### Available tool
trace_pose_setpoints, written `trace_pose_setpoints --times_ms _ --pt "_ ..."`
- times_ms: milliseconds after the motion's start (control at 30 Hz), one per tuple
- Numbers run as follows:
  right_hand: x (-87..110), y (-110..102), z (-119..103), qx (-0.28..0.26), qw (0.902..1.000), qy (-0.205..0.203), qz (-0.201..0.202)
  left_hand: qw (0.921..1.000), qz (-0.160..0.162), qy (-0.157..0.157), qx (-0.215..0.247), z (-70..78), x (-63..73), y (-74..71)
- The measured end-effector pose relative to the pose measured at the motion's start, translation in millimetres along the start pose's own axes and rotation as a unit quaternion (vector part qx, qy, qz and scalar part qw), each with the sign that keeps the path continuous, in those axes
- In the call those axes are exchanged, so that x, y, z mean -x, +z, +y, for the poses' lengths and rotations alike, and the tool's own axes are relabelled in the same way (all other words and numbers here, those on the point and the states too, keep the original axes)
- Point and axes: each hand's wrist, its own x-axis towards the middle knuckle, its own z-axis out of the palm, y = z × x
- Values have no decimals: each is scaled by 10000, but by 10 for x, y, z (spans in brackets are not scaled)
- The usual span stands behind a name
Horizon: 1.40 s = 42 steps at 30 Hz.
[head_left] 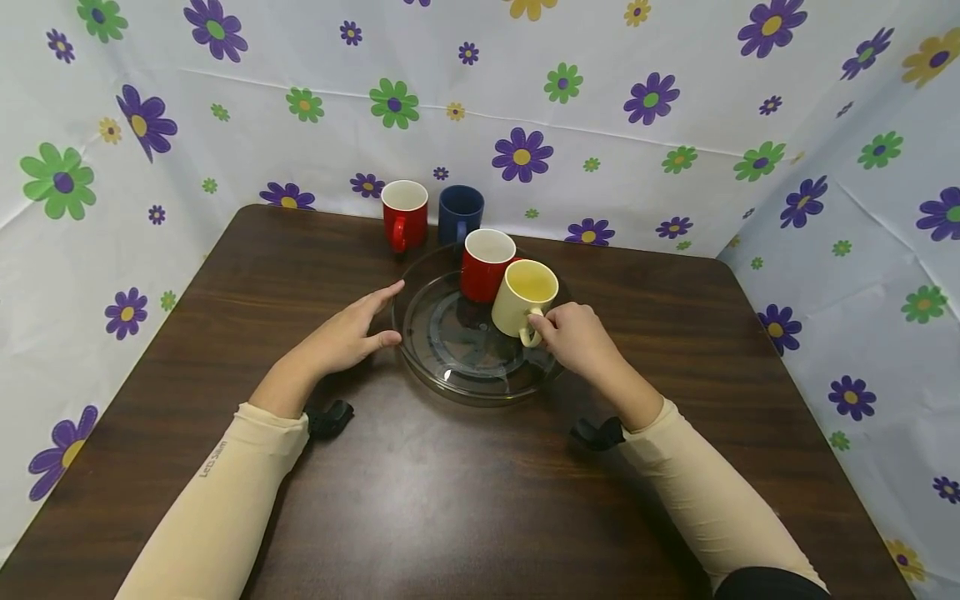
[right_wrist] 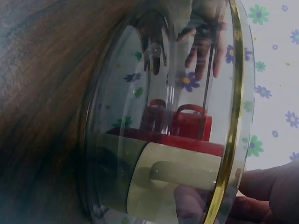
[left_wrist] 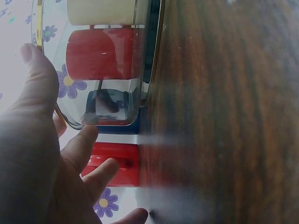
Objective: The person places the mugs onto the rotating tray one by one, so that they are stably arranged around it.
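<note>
L sleeve [head_left: 225,500], cream w/ small dark print, lies at 8 o'clock of the dish [head_left: 457,354]; R sleeve [head_left: 720,492], same colour, at 4. Black wrist gear [head_left: 330,421] at each cuff. Dish = round, clear-walled, flat on brown table [head_left: 420,517], gold line [right_wrist: 232,130] round rim per R wrist cam. L hand [head_left: 337,342] at dish's 9 o'clock, fingers & thumb apart, up against the rim, nothing gripped. R hand [head_left: 577,337] at 3, thumb & fingers pinching handle of yellow mug [head_left: 516,304]. Said mug is at dish's 2 o'clock, inside rim, mouth up, handle at mug's approx 5; can't tell if its base sits on the glass. Red mug [head_left: 477,279] upright in dish at 12, just beside yellow mug, can't tell if touching. Blue mug [head_left: 452,223] on table just past dish rim, approx 12; rear red mug [head_left: 416,225] near it, dish's 11. Both upright, handles at 6. Behind, 9 round to 3, white sheet [head_left: 465,150] w/ purple, green, yellow flowers.
</note>
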Motion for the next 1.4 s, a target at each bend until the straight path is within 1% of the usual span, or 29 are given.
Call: trace_pose_setpoints --times_ms 133,367,667,1000,1200,1400 --pt "-15 -1 39 -12 10000 -7 -48 10000 1 -35 6 8 2 -1" --pt "-28 -5 56 105 9999 -94 73 10000 -4 -34 16 8 -7 -7" --pt "-31 21 58 190 9996 -110 180 10000 -24 -62 53 9 -10 -7" --pt "-20 52 4 205 9997 -83 112 9999 -82 -62 74 6 -5 -15" --pt "-19 52 -11 304 9993 -143 159 9999 -50 -53 73 3 -9 -12" --pt "-19 59 -1 270 9994 -174 113 10000 3 -51 82 1 -11 0"
